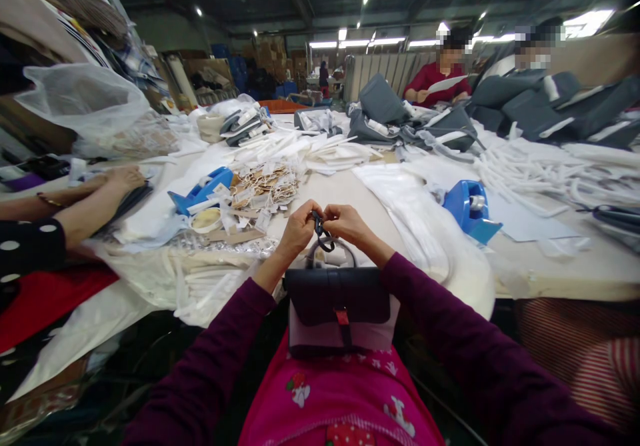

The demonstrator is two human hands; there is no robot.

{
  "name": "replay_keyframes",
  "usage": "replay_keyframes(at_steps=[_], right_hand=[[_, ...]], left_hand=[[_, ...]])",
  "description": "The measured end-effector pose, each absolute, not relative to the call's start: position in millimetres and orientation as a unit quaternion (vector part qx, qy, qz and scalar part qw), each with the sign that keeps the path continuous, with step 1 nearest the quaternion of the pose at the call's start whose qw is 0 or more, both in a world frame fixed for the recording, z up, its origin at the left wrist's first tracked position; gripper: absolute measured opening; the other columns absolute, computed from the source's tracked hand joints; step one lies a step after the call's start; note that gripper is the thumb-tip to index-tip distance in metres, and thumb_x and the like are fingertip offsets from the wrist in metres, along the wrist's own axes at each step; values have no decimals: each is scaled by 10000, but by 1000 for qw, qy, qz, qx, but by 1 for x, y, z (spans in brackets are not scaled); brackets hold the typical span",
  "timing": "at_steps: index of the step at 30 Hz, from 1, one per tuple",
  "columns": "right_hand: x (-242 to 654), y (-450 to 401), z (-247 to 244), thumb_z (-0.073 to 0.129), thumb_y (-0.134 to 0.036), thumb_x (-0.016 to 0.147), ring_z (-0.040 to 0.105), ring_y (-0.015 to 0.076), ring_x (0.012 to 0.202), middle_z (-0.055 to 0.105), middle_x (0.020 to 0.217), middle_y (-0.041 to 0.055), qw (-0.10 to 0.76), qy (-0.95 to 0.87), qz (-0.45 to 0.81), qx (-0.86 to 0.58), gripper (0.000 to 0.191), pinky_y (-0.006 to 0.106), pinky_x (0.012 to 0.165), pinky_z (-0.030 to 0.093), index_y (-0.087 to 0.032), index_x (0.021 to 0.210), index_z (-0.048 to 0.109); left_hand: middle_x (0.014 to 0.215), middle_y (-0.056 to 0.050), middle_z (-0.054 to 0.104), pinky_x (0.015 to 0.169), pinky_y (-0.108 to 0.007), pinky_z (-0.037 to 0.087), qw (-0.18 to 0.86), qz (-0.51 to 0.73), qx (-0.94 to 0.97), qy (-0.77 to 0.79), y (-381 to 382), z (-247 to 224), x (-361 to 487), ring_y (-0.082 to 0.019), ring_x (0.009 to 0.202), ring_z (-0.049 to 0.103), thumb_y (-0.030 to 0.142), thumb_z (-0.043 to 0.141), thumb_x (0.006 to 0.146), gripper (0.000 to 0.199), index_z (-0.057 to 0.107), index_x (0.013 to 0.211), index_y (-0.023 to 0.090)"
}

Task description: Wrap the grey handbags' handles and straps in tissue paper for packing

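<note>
A small dark handbag point(336, 303) with a red clasp stands upright on my lap against the table edge. Above it my left hand point(299, 228) and my right hand point(349, 225) meet, both pinching a dark strap piece point(320, 228) that hangs in a loop over the bag's handle. My sleeves are dark purple. A heap of paper tags on strings point(265, 186) lies on the table just beyond my left hand.
Two blue tape dispensers point(203, 191) point(470, 209) sit left and right. White plastic bags point(425, 223) and white strips point(540, 166) cover the table point(575, 266). A co-worker's arms point(75, 203) rest at the left. Two people sit at the far side among grey bags point(440, 126).
</note>
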State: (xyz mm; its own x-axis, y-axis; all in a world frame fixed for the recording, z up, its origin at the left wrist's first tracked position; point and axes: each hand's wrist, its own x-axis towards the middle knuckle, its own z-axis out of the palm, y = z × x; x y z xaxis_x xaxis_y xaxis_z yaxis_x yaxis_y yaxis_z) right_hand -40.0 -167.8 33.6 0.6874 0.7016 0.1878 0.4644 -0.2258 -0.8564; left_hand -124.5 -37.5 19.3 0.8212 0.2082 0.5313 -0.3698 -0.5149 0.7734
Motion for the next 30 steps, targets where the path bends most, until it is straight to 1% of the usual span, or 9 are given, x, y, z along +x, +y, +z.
replay_keyframes(at_steps=[5,8,11,14,17,21,23,27,30], right_hand=[[-41,-168,33,578,-180,585,508,113,547,567,545,-37,481,-353,97,-797,68,205,495,331,-166,651,587],[-44,-167,30,582,-175,597,521,117,565,585,578,-25,481,-344,51,-805,55,211,518,347,-167,649,598],[-46,-166,25,570,-175,619,516,116,579,583,603,-21,494,-354,-5,-794,34,213,534,350,-174,651,581],[-48,-168,22,564,-183,641,509,114,573,570,608,-29,508,-375,-11,-775,29,211,538,351,-185,667,550],[-50,-171,23,564,-196,663,512,113,566,564,623,-36,511,-394,-7,-764,40,211,549,361,-194,695,540],[-51,-173,23,558,-213,680,502,119,587,560,650,-34,500,-381,-39,-777,36,214,565,360,-204,701,530],[-52,-173,23,550,-208,673,492,126,600,551,648,-31,489,-364,-56,-791,31,216,566,352,-207,691,524],[-57,-172,24,534,-196,662,463,127,605,539,657,-27,474,-354,-85,-802,32,225,581,336,-209,677,510],[-58,-173,24,520,-178,655,426,118,589,488,631,-38,487,-387,-90,-778,44,229,578,318,-206,663,487]], left_hand=[[745,15,582,665,-215,465,537,247,802,-83,-33,14,-123,-104,679,573,36,423,728,238,567,873,159],[708,23,581,628,-210,479,552,223,800,-73,-30,12,-124,-102,636,585,49,432,731,210,561,856,159],[654,34,573,575,-198,474,545,219,808,-42,-28,15,-125,-99,579,578,56,445,708,183,556,809,161],[615,40,564,532,-195,462,524,225,821,-19,-29,22,-125,-101,535,566,63,441,697,176,553,783,168],[590,42,560,507,-194,449,494,232,838,0,-33,32,-127,-104,510,560,59,434,685,184,556,764,172],[544,46,533,488,-192,406,457,228,860,-5,-40,41,-129,-100,477,525,39,408,659,224,575,729,172],[559,36,536,522,-206,400,429,229,873,-22,-42,42,-129,-110,517,525,43,419,667,229,596,726,176],[665,-2,582,639,-249,387,321,258,910,-42,-43,40,-126,-150,674,537,55,467,684,195,615,698,182],[666,-11,571,630,-261,356,277,258,925,-23,-43,38,-123,-159,672,514,82,499,707,146,596,658,179]])
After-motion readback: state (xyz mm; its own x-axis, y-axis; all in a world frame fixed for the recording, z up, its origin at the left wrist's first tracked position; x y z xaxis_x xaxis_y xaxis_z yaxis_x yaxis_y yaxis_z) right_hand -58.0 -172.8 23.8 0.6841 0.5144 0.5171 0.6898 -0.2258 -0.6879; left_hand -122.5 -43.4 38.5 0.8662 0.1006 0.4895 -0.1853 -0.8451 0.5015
